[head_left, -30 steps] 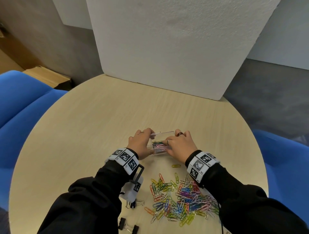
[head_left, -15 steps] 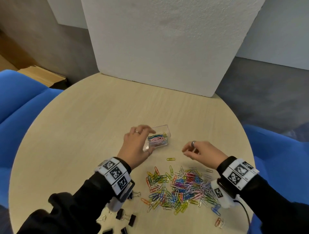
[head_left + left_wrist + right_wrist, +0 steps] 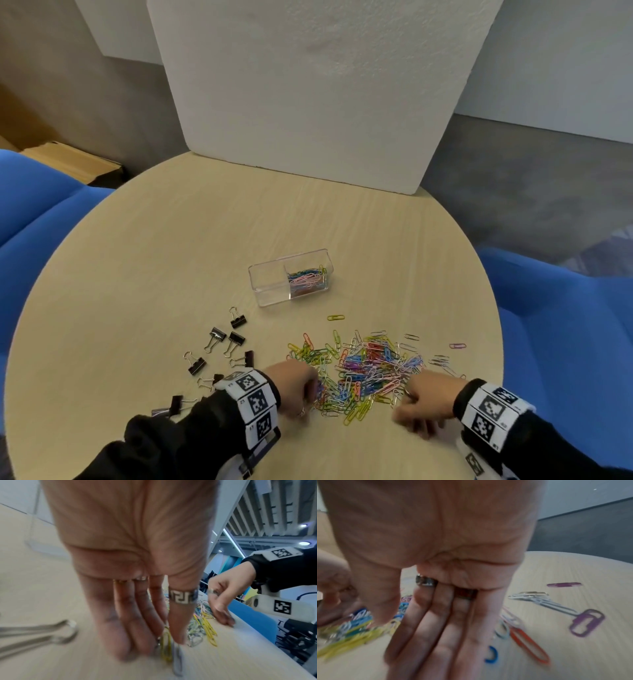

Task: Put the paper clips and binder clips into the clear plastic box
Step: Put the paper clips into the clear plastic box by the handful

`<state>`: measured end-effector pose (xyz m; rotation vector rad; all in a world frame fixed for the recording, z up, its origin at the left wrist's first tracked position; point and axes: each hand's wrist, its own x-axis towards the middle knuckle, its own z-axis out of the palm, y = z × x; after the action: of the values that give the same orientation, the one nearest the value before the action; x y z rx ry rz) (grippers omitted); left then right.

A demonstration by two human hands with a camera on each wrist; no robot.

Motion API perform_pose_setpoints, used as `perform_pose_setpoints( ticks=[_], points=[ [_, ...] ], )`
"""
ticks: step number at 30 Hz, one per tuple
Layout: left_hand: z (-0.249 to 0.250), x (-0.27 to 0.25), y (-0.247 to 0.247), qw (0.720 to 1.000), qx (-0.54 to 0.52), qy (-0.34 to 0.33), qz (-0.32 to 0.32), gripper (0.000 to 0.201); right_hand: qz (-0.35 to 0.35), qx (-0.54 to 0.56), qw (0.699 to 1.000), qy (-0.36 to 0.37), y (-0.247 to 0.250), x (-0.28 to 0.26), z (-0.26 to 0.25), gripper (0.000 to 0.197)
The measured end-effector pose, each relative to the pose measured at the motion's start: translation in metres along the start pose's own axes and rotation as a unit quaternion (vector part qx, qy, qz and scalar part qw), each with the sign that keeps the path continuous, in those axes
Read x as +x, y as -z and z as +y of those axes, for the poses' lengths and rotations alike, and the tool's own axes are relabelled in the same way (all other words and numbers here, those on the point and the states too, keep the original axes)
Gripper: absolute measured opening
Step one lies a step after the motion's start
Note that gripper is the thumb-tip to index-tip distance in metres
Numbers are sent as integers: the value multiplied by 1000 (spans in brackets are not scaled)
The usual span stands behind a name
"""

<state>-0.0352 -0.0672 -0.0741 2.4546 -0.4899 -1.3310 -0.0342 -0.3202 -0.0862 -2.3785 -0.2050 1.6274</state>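
The clear plastic box (image 3: pixel 270 291) stands on the round table (image 3: pixel 154 257), with coloured paper clips (image 3: pixel 308 279) in its right compartment and nothing in the left one. A big pile of coloured paper clips (image 3: pixel 363 370) lies nearer to me. My left hand (image 3: pixel 301 397) is at the pile's left near edge, its straight fingers (image 3: pixel 133 635) pointing down onto the table beside yellow clips (image 3: pixel 167 646). My right hand (image 3: pixel 414 407) is at the pile's right near edge, its flat fingers (image 3: pixel 436 649) against the tabletop. Several black binder clips (image 3: pixel 222 342) lie left of the pile.
A white foam board (image 3: pixel 308 102) stands at the table's far edge. Blue chairs sit to the left (image 3: pixel 34 212) and right (image 3: pixel 565 325). Stray clips lie apart: a yellow one (image 3: pixel 335 317), a purple one (image 3: pixel 457 346). The table's near edge is close under my wrists.
Both hands have left the box and drawn back to the near edges of the clip pile. The box now stands alone, with its left compartment in view.
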Motion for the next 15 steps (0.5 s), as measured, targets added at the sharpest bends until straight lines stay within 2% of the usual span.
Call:
perform_pose_setpoints(
  ticks=[3,5,6,8,10,11,12,15],
  points=[
    [3,11,0,997,-49,-29,43,31,109,12,992,60,6,5,-9,35],
    [6,16,1,993,-82,-43,76,31,177,74,977,95,8,7,-16,32],
    [7,18,1,989,-91,-42,107,31,218,132,961,105,9,7,-16,29],
    [4,21,1,973,-102,-20,205,36,338,219,911,93,11,7,-10,19],
    [-1,22,3,951,-112,28,286,44,462,224,858,16,14,6,8,9],
    [-3,22,4,945,-113,58,302,49,494,217,841,-37,14,4,18,5],
    [-4,23,4,943,-112,90,300,52,504,216,832,-91,13,4,29,7],
    [-6,29,4,948,-111,143,263,57,460,269,820,-210,8,6,54,26]
  ],
)
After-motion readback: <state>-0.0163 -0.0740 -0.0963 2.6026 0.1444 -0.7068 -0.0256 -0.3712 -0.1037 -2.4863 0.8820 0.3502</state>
